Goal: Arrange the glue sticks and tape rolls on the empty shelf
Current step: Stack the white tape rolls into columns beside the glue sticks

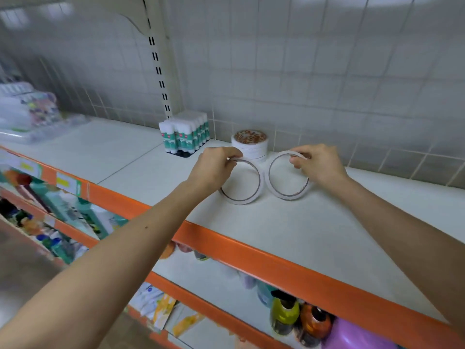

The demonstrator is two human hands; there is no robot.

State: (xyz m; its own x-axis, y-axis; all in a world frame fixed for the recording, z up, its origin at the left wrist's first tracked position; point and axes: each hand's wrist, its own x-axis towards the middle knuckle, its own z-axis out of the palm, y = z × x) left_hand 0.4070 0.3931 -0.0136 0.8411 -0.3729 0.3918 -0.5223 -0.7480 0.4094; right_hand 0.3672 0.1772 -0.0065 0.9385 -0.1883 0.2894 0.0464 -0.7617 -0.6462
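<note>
Two thin white tape rolls sit side by side on the white shelf (pixel 276 235), basically just rings, nearly touching in the middle. The left tape roll (pixel 240 200) and the right tape roll (pixel 286 196) both have their open faces turned up toward the camera, so the hole axis points up and back at the viewer. Their near edges look like they're down on the shelf and the far edges raised, though it's hard to say how steeply they tilt.

The left hand (pixel 214 167) has its fingers (pixel 232 157) curled in and pinching the far top rim of the left ring, with the rest of the ring hanging out below and to the right of the fingers. The right hand (pixel 317 165) mirrors that: its fingers (pixel 297 159) pinch the top rim of the right ring, and the ring spreads below and to the left.

Just behind the gap between the hands, against the tiled wall (pixel 327 84), is a stack of tape rolls (pixel 249 144) lying flat. To its left is a block of glue sticks (pixel 185 137) standing upright, white caps up.
</note>
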